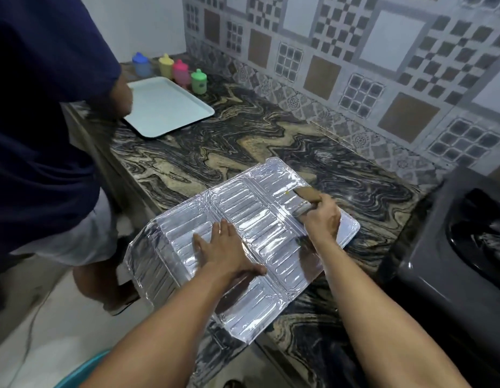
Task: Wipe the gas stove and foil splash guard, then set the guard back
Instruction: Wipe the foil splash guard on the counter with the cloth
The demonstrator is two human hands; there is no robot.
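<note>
The silver foil splash guard (251, 219) lies flat on the marbled counter (243, 141), its near-left part hanging over the counter's front edge. My left hand (223, 253) presses flat on the guard's middle panel, fingers spread. My right hand (321, 217) grips a brown sponge pad (306, 196) and holds it against the guard's far right panel. The dark gas stove (453, 261) stands at the right, partly out of frame.
Another person in a dark blue shirt (41, 121) stands at the left by the counter. A pale tray (164, 105) and several coloured lidded cups (181, 72) sit at the counter's far left. A patterned tile wall (355, 65) runs behind. A teal tub rim (83, 368) shows on the floor.
</note>
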